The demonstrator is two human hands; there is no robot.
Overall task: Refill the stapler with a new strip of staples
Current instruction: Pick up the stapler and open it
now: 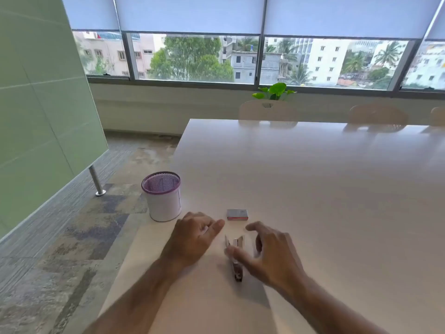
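Observation:
A small metal stapler (236, 261) lies on the white table (313, 189), opened up with its top arm raised. My right hand (269, 254) hovers over its right side, fingers spread, thumb blurred near the stapler's middle; whether it touches the stapler I cannot tell. My left hand (195, 237) rests just left of the stapler with fingers loosely curled, something small and pale glimpsed between them. A small grey and red staple box (237, 214) sits closed on the table just beyond both hands.
A white mesh pen cup with a purple rim (162, 196) stands at the table's left edge, near my left hand. Pale chairs (267, 110) line the far side. A green partition (36, 116) stands to the left over carpeted floor.

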